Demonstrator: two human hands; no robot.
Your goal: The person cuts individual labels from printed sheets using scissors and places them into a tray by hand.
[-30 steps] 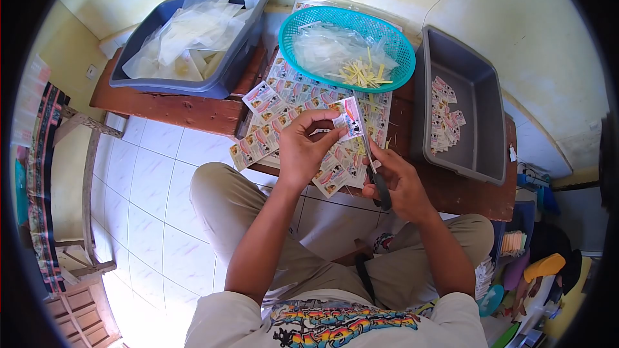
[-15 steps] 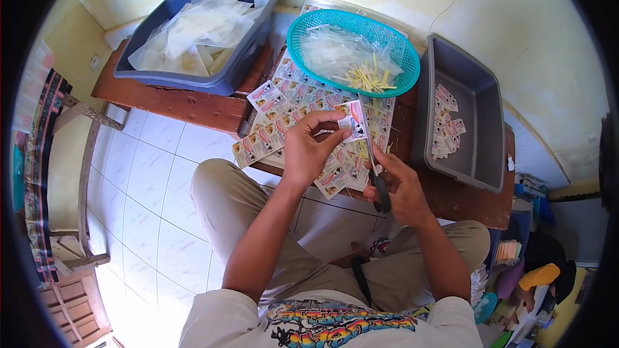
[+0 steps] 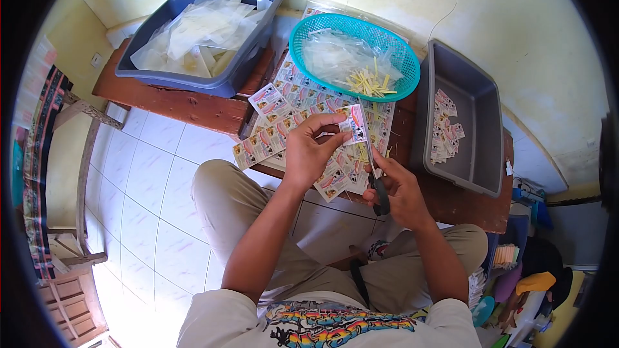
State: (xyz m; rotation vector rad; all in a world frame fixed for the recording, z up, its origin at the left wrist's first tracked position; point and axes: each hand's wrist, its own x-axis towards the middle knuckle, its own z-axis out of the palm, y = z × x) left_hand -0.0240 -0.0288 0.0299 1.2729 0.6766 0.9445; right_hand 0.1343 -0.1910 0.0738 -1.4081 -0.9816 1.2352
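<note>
Between thumb and fingers, my left hand (image 3: 313, 148) pinches a small printed label (image 3: 354, 122). My right hand (image 3: 400, 190) is wrapped round the black handles of a pair of scissors (image 3: 381, 197). The scissor blades lie along the label's right edge; whether they are fully closed is hard to see. Beneath both hands, printed label sheets (image 3: 300, 77) cover part of the wooden bench, with cut label strips (image 3: 261, 145) and loose labels (image 3: 333, 180) lying on top.
A teal basket (image 3: 296, 45) holds clear plastic bags and thin yellowish paper trimmings (image 3: 369, 84). On the right, a grey tub (image 3: 480, 103) contains cut labels (image 3: 445, 130). A blue-grey tub (image 3: 225, 84) of plastic sheets stands on the wooden bench (image 3: 187, 103) at left. Another person (image 3: 525, 296) is at lower right.
The camera view has shifted slightly. My hands keep nearly the same pose, with the scissors still at the label's right edge. The person at lower right has moved a little.
</note>
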